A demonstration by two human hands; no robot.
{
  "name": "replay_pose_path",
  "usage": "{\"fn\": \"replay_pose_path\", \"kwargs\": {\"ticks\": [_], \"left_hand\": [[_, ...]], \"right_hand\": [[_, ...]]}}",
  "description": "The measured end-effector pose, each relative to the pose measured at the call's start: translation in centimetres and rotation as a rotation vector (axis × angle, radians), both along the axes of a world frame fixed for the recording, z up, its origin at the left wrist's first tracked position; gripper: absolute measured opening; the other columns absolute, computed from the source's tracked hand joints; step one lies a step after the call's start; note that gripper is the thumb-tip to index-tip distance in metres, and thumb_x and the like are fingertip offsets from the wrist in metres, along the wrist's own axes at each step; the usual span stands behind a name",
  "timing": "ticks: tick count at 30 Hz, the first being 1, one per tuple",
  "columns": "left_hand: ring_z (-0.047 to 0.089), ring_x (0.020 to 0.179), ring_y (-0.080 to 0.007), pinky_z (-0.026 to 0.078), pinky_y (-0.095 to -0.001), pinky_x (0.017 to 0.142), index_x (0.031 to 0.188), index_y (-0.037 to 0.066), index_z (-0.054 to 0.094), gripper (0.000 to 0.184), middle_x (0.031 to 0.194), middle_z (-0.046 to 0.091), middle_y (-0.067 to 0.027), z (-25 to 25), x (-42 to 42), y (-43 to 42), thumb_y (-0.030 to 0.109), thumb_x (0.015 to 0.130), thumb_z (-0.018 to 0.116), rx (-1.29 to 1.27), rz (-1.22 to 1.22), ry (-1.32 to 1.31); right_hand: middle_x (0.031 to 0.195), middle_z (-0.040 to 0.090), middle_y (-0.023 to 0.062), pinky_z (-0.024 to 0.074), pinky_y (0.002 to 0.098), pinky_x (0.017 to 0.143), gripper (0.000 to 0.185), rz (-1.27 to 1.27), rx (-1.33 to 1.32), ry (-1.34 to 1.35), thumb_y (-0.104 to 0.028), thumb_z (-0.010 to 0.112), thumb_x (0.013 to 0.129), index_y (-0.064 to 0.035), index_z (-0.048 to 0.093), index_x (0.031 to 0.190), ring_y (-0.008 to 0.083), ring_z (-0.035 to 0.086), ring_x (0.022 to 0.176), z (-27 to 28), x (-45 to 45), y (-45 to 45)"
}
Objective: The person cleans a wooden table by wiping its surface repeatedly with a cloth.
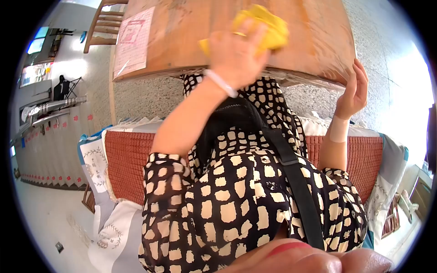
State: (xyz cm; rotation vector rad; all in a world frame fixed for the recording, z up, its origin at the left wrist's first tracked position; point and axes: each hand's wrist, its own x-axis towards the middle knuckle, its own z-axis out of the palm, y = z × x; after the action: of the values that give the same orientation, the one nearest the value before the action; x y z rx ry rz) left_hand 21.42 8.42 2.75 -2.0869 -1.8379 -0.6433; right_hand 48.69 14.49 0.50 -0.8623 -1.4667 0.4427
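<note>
My left hand [239, 57], with a ring and a pale bracelet, is closed on a yellow cloth [266, 29] and presses it on the wooden table [314, 27]. Hand and cloth are slightly blurred. A clear, wrinkled plastic cover lies over the tabletop. At the table's near right corner, my right hand [354, 91] rests against the edge, its fingers stretched upward and the thumb apart. It holds nothing that I can see. A tan band [339, 129] wraps the right wrist.
A printed paper sheet [133, 41] lies at the table's left end, beside a wooden chair [104, 25]. I sit on a seat with a reddish-brown woven mat [129, 159]. A black strap [298, 182] crosses my patterned clothing. A patterned curtain [59, 148] hangs at left.
</note>
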Motion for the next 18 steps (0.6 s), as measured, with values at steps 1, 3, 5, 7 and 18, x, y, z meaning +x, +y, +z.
{"fn": "replay_pose_path", "kwargs": {"ticks": [1,3,5,7,18], "left_hand": [[0.05,0.113,-0.0324,0.041,-0.0489,0.085,0.126,0.016,0.055,0.05,0.123,0.056,-0.0106,0.2,3.0,0.2,0.041,0.082,0.059,-0.022,-0.027,0.0],[0.045,0.12,-0.0337,0.036,-0.0553,0.088,0.133,0.017,0.05,0.056,0.132,0.051,-0.0104,0.4,8.0,1.3,0.042,0.083,0.058,-0.114,-0.158,-0.043],[0.043,0.123,-0.0377,0.034,-0.058,0.092,0.136,0.018,0.046,0.058,0.138,0.047,-0.0099,0.2,12.3,2.3,0.041,0.084,0.058,-0.163,-0.26,-0.033],[0.043,0.123,-0.0397,0.033,-0.0584,0.094,0.137,0.017,0.045,0.057,0.138,0.047,-0.0098,0.3,15.6,3.7,0.04,0.085,0.058,-0.183,-0.363,-0.036],[0.053,0.116,-0.0251,0.04,-0.0491,0.092,0.132,0.022,0.051,0.051,0.132,0.055,-0.0044,0.4,10.2,5.8,0.042,0.086,0.059,-0.242,-0.371,-0.051]], "right_hand": [[0.119,0.061,0.0175,0.0451,0.0335,0.095,0.021,-0.046,0.025,-0.005,0.004,0.051,0.088,0.0058,0.062,0.106,0.0228,0.057,0.11,0.1,0.4,-0.8],[0.118,0.06,0.0182,0.0449,0.0338,0.096,0.022,-0.146,0.082,-0.024,0.005,0.049,0.088,0.0063,0.061,0.106,0.0241,0.058,0.109,0.2,1.5,-2.5],[0.113,0.062,0.0193,0.0456,0.0347,0.096,0.021,-0.249,0.045,0.097,0.005,0.045,0.088,0.0083,0.061,0.102,0.0248,0.059,0.106,0.2,3.0,-3.4],[0.109,0.063,0.0202,0.0464,0.0355,0.096,0.022,-0.343,-0.012,0.199,0.004,0.043,0.089,0.0094,0.061,0.1,0.0255,0.06,0.105,0.3,5.2,-3.8],[0.109,0.064,0.0165,0.0458,0.0343,0.094,0.021,-0.212,-0.239,0.061,-0.002,0.047,0.092,0.0065,0.064,0.102,0.0239,0.06,0.105,2.5,5.2,-4.0]]}}
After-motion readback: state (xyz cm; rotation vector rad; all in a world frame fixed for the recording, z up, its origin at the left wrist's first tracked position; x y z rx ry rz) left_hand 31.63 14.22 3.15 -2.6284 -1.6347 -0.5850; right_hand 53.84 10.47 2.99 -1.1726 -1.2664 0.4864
